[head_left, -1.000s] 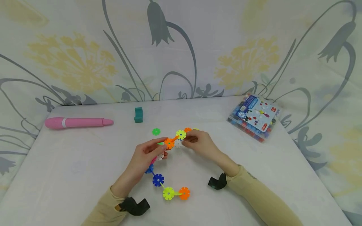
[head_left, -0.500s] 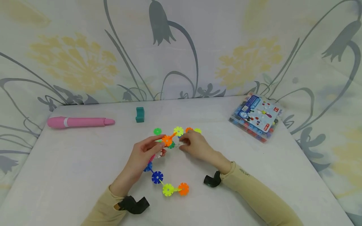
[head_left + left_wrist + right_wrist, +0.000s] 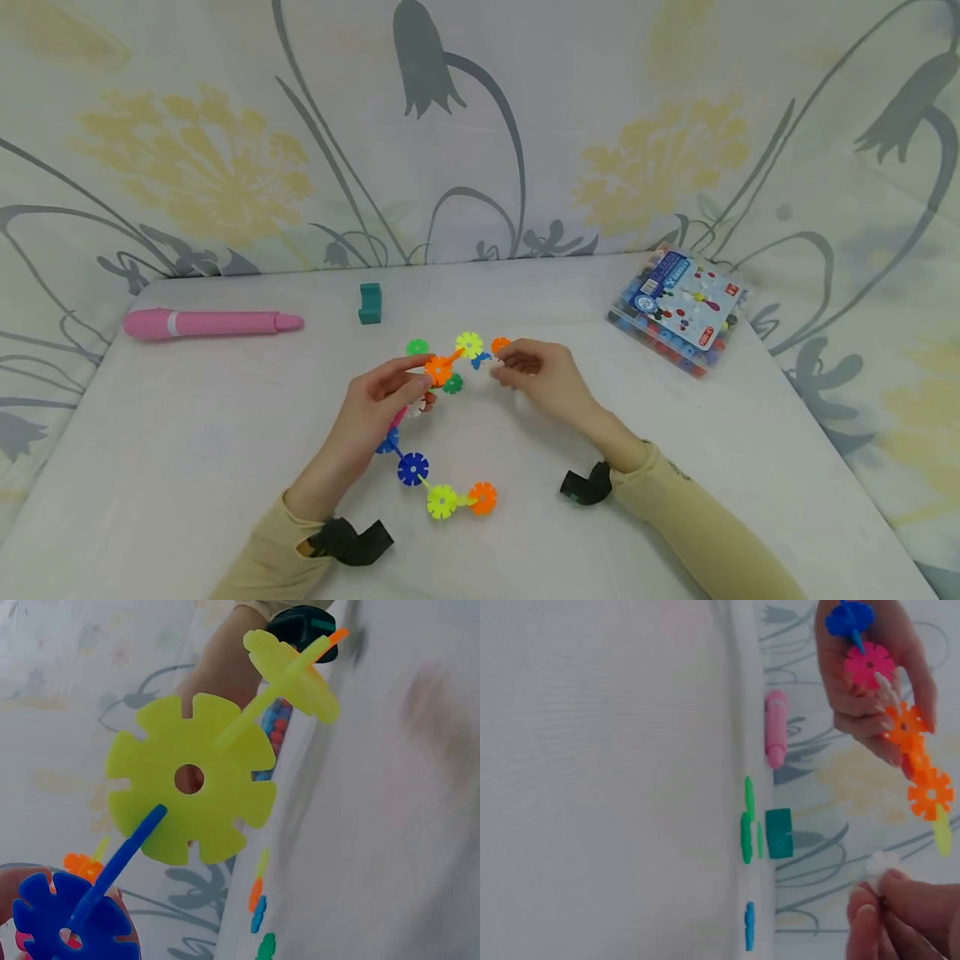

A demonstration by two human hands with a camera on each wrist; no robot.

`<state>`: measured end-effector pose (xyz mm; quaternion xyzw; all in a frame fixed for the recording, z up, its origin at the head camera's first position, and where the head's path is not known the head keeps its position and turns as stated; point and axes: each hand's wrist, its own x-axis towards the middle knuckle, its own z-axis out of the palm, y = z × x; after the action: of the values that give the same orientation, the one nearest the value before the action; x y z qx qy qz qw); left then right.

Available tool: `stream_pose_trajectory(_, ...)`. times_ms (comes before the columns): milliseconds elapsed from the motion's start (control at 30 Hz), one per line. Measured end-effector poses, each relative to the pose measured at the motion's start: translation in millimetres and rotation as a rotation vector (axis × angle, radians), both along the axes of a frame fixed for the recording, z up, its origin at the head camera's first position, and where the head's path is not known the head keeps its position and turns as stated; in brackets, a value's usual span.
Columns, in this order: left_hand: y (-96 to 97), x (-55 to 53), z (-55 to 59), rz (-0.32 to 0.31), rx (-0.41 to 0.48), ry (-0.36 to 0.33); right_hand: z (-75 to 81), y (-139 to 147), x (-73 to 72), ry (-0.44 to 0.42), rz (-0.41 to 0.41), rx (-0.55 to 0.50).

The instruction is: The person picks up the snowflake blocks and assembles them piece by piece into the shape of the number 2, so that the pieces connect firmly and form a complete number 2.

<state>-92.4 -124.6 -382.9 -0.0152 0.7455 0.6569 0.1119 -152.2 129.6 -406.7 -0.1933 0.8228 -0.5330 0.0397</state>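
Observation:
My left hand (image 3: 378,408) grips a chain of interlocking snowflake discs by an orange disc (image 3: 438,371). Beyond the fingers, a yellow disc (image 3: 469,345) forms that end of the chain. The rest hangs toward me through white, pink (image 3: 400,417) and blue discs to a yellow disc (image 3: 442,502) and an orange end disc (image 3: 483,498). Close up, the left wrist view has a yellow disc (image 3: 150,780) slotted with a blue one (image 3: 37,907). My right hand (image 3: 551,379) pinches a loose white disc (image 3: 885,861) between thumb and fingers, apart from the chain.
Loose discs lie on the table behind the hands: green ones (image 3: 452,383), a blue one (image 3: 480,360) and an orange one (image 3: 501,343). Farther back are a pink pen-like stick (image 3: 213,323), a teal block (image 3: 370,303) and a clear box of small parts (image 3: 678,308).
The right hand has drawn rightward with the white disc, away from the chain's yellow end. The left hand and chain have shifted slightly left, and a green disc on the table has come into view.

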Motion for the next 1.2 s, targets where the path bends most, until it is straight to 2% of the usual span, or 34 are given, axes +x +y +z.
stream_pose_trajectory(133,2.9,1.1,-0.4,-0.026,0.005,0.001,11.0,6.6,1.5,0.051,-0.053,-0.204)
stream_pose_trajectory(200,4.8,1.4,-1.1,-0.043,0.016,0.002,13.9,7.8,2.5,0.062,-0.065,-0.247)
stream_pose_trajectory(467,7.6,3.1,-4.3,-0.082,0.031,0.015,14.0,8.9,2.3,0.140,-0.069,-0.271)
stream_pose_trajectory(767,7.7,3.9,-5.2,-0.107,0.020,0.023,12.3,10.5,0.7,0.141,-0.054,-0.304)
stream_pose_trajectory(1000,9.1,3.5,-4.4,-0.056,0.022,-0.005,11.1,10.2,2.0,0.151,-0.034,-0.297)
stream_pose_trajectory(1200,10.7,4.5,-3.0,-0.066,0.022,0.004,10.4,7.5,4.4,0.214,0.009,-0.294)
